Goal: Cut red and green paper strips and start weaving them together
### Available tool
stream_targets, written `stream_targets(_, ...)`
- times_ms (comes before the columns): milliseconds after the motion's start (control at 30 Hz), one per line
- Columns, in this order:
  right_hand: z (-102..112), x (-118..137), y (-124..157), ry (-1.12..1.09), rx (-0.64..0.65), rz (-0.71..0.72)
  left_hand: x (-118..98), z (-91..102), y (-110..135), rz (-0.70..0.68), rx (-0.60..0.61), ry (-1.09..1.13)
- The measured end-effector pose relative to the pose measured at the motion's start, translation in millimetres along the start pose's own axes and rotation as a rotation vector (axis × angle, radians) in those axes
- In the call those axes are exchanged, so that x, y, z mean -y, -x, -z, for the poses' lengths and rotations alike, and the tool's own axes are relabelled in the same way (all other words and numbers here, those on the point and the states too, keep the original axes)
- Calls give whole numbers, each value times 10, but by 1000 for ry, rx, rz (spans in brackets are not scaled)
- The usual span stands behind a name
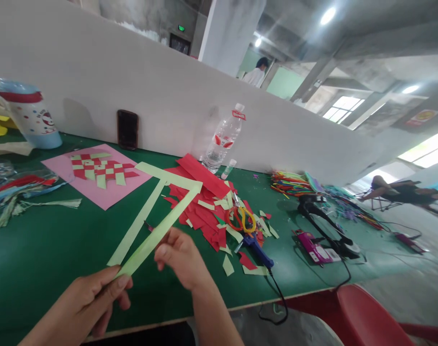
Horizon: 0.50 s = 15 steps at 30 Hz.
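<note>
A: Light overhead?
B: Bright, cool. Round white ceiling lamps (327, 16) flared into halos; the large paned window (431, 151) at far right burned out to white.

A: Shadows?
B: Soft. The blue-and-white lidded cup (31, 115) threw a grey smudge on the smooth off-white partition (161, 96). The dark green tabletop (78, 254) looked dimmer at near left. Small glints marked the clear plastic bottle (222, 142).

A: Sharpness?
B: Pale-green paper strips (168, 221) read clearly. The red-and-yellow wall sign (422, 117) was too blurred to read.

A: Distortion?
B: Wide-angle, tilted; cup leaned, right edge stretched.
</note>
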State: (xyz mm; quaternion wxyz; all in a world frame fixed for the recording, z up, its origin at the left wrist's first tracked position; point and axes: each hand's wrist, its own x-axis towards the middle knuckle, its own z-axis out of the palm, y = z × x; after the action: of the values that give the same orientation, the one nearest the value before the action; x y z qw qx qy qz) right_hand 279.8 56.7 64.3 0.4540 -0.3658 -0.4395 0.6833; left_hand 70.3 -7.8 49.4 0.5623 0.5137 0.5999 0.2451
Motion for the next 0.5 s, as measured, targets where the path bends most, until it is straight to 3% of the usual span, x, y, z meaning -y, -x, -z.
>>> stream_targets(67,-126,-92,108,25,156,-82,18,-9,-10,-25,54,-7)
stream_targets(133,-225,-193,198,-2,184,-101,43,-33,-8,-52,82,-27)
stream_targets(267,-273,-301,293,-45,94,-105,97,-93,37,-54,115,-44)
stream_targets(500,-19,-141,278,-23,-150,-31,221,-174,136,-65,89,-96)
